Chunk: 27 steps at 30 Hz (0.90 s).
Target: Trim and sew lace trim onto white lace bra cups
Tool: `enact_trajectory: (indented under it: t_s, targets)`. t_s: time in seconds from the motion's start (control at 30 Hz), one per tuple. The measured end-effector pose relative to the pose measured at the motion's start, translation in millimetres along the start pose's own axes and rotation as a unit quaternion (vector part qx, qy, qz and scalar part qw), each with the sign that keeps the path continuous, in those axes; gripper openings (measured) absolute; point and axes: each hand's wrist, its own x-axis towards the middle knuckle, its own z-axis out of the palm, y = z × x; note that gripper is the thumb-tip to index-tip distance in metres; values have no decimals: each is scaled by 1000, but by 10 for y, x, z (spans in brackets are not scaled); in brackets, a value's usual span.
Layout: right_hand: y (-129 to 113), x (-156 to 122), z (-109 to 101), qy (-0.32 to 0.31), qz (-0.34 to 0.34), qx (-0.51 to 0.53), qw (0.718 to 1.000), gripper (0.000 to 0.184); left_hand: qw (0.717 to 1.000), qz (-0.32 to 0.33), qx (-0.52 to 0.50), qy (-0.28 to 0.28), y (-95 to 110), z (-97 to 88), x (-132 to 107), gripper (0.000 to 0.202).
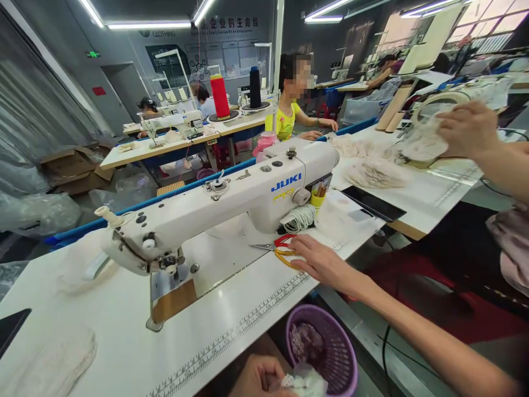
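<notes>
My right hand (320, 260) stretches across the sewing machine table, with its fingers on the handle end of a pair of scissors (284, 241). One handle is red, the other yellow-orange, and the blades point left, slightly apart. At the bottom edge my left hand (260, 376) pinches a small bunch of white lacy fabric (308, 381); part of this hand is cut off by the frame. The white JUKI sewing machine (231, 201) stands just beyond the scissors. A coil of pale cord (298, 219) and a yellow cup (317, 199) sit by its right end.
A purple basket (349, 353) holding lacy fabric is below the table edge. Sheer fabric (53, 358) and a dark flat object (12, 328) lie at left. A black phone-like slab (374, 203) lies right. A co-worker's hand (469, 129) holds sheer cloth at another machine.
</notes>
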Motion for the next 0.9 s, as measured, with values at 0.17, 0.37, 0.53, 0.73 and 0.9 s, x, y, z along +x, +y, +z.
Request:
enact_trajectory:
  t_s: [0.17,0.37,0.53,0.73,0.9]
  targets:
    - [120,156,308,-56,18,-5,998,17,995,7,-95,-19,18,21,-140,51]
    - [247,150,371,-70,40,-29,996,35,993,-27,-109,-39,-30,-24,-234,57]
    - [301,230,347,-81,44,-71,993,37,993,-19,-110,-42,-30,-19,-365,51]
    - [108,99,284,-76,39,-61,994,36,993,-1,-115,-38,-78,-44,-462,43]
    - [-385,-391,38,-33,36,49,998,39,994,-15,-106,-27,-68,-66,-451,45]
